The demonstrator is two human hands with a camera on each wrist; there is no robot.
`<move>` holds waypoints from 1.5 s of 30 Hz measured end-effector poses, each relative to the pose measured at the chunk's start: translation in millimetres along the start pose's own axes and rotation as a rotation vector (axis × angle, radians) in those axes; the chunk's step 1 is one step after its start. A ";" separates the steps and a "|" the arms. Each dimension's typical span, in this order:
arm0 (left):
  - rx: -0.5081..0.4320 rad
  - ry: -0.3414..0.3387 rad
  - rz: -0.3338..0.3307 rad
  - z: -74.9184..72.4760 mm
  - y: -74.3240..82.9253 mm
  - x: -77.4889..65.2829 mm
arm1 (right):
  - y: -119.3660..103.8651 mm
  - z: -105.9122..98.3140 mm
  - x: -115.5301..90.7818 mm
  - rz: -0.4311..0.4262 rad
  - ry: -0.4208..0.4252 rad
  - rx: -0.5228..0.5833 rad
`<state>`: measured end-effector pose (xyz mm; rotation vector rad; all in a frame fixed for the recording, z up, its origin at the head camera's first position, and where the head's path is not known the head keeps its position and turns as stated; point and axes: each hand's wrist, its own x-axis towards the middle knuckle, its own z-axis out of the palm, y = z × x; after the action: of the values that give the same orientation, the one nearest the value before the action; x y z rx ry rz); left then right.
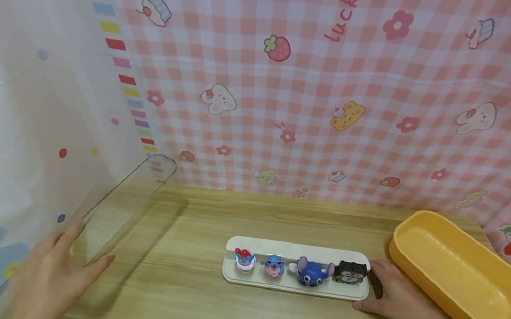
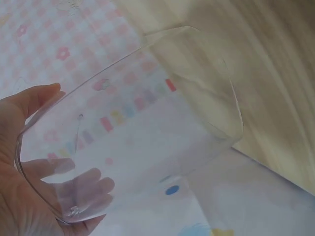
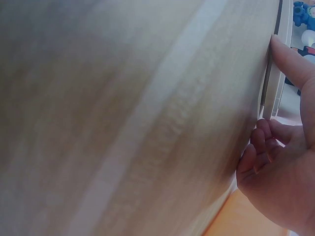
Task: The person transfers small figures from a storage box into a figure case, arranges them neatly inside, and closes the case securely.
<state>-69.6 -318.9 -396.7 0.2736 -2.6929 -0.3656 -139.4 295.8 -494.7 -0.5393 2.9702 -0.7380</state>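
A long cream display tray (image 1: 296, 290) lies on the wooden table, with several small figurines in a row on it. From the left these are a white-and-red one (image 1: 245, 261), a blue-and-pink one (image 1: 274, 266), a blue big-eared figurine (image 1: 312, 272) and a dark boxy one (image 1: 350, 272). My right hand (image 1: 402, 299) grips the tray's right end between thumb and fingers. At the left, my left hand (image 1: 49, 273) holds a clear plastic cover (image 2: 142, 113) by one end, thumb and fingers around its sides. Its far end tilts up above the table.
A yellow plastic basin (image 1: 446, 299) stands right of the tray, close to my right forearm. Behind the wooden table (image 1: 202, 310) hangs a pink checked cloth (image 1: 238, 142); a white printed cloth (image 1: 18, 103) hangs at the left.
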 end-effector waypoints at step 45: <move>-0.296 0.460 0.588 -12.3 70.9 29.8 | 0.4 0.9 -0.1 -0.003 0.005 0.006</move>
<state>-100.8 -261.6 -354.2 -0.4583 -2.1017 -0.4422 -139.4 295.8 -495.7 -0.5424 2.9718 -0.7494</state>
